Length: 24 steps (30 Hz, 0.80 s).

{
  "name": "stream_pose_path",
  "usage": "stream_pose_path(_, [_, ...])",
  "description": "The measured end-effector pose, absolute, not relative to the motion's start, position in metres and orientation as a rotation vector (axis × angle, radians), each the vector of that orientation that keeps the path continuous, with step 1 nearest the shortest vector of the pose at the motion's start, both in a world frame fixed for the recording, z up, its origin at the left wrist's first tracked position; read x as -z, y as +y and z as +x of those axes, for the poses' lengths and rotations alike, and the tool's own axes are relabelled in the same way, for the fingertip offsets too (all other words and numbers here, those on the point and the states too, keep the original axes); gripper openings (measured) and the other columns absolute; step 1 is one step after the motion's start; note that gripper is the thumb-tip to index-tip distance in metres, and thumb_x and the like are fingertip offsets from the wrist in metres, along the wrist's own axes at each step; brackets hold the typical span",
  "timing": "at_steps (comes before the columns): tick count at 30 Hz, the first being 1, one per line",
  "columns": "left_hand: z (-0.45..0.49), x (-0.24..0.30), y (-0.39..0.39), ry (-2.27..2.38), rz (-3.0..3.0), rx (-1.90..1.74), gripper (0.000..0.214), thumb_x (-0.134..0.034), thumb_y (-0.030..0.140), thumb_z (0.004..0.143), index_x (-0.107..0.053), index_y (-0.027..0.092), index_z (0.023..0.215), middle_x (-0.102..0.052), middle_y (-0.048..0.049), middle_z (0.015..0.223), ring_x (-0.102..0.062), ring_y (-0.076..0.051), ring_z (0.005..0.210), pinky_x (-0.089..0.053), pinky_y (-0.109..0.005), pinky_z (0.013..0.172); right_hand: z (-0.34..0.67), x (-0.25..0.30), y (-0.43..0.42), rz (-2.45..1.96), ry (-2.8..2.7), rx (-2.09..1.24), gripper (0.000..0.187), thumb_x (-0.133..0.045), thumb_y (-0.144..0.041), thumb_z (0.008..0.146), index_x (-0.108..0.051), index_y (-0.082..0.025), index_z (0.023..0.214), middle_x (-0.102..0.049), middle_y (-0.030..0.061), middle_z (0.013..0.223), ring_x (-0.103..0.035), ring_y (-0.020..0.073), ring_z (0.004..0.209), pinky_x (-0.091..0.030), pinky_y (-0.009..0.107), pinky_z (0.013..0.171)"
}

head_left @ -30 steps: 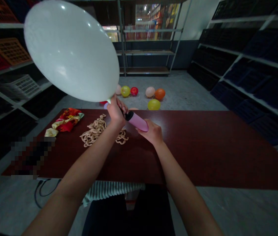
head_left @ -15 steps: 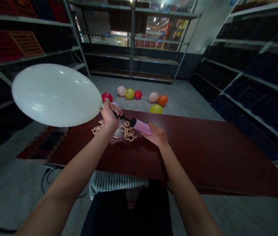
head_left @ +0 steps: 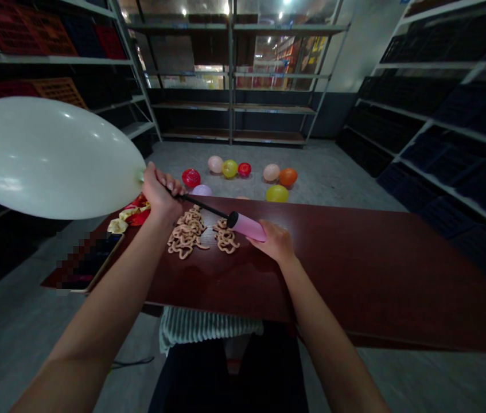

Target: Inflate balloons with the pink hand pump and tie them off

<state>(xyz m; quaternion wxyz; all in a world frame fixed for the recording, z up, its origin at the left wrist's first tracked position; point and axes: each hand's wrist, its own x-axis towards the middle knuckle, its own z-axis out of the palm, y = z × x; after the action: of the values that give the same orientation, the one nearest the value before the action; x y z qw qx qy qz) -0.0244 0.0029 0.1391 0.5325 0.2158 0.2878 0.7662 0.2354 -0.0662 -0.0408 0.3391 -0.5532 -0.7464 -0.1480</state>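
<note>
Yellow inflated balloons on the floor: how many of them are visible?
2. One yellow balloon lies between a pale pink balloon and a red balloon; a nearer yellow balloon lies beyond the table. Others may be hidden.

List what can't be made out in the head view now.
All head view:
White balloon: far end cut off by the left edge.
Pink pump: end covered by the right hand.
Whether balloon and pump connect: hidden by the left hand.
Dark device: blurred by pixelation.
Purple balloon: lower part behind the table.
</note>
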Motion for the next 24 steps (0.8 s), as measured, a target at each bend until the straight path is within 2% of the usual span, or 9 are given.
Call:
stream_pose_path(5, [0.016, -0.157, 0.013, 0.631, 0.630, -1.828, 0.054, -0.044, 0.038, 0.106, -0.023, 0.021, 0.058, -0.023, 0.0053, 0.043, -0.019, -0.008, 0.033, -0.019, -0.027, 0.039, 0.241, 0.044, -0.064, -1.477, -1.782, 0.325, 0.041, -0.071, -0.049, 0.085, -0.066, -0.017, 0.108, -0.076, 0.0094, 0.090, -0.073, 0.0227, 0.078, -0.052, 0.030, 0.070])
stream_pose_path(10, [0.064, -0.165, 0.019, 0.602, 0.797, -1.741, 0.050, -0.040, 0.034, 0.106, -0.024, 0.023, 0.060, -0.022, 0.0061, 0.041, -0.018, -0.009, 0.033, -0.016, -0.027, 0.038, 0.243, 0.042, -0.062, -1.499, -1.673, 0.267, 0.040, -0.072, -0.049, 0.083, -0.065, -0.017, 0.107, -0.076, 0.0092, 0.088, -0.073, 0.0236, 0.076, -0.052, 0.031, 0.068])
stream_pose_path(18, [0.132, -0.116, 0.010, 0.655, 0.803, -1.600, 0.052, -0.046, 0.025, 0.102, -0.026, 0.023, 0.053, -0.025, 0.0061, 0.037, -0.023, -0.008, 0.030, -0.018, -0.026, 0.037, 0.245, 0.041, -0.062, -1.578, -1.569, 0.194, 0.039, -0.072, -0.049, 0.082, -0.065, -0.019, 0.106, -0.076, 0.0075, 0.086, -0.073, 0.0245, 0.076, -0.051, 0.031, 0.067])
stream_pose_path(24, [0.120, -0.099, 0.011, 0.653, 0.708, -1.568, 0.054, -0.055, 0.033, 0.098, -0.027, 0.022, 0.053, -0.029, 0.0062, 0.039, -0.027, -0.008, 0.030, -0.020, -0.024, 0.037, 0.245, 0.041, -0.060, -1.576, -1.664, 0.204, 0.040, -0.070, -0.051, 0.084, -0.066, -0.020, 0.108, -0.076, 0.0079, 0.089, -0.073, 0.0243, 0.078, -0.051, 0.031, 0.068])
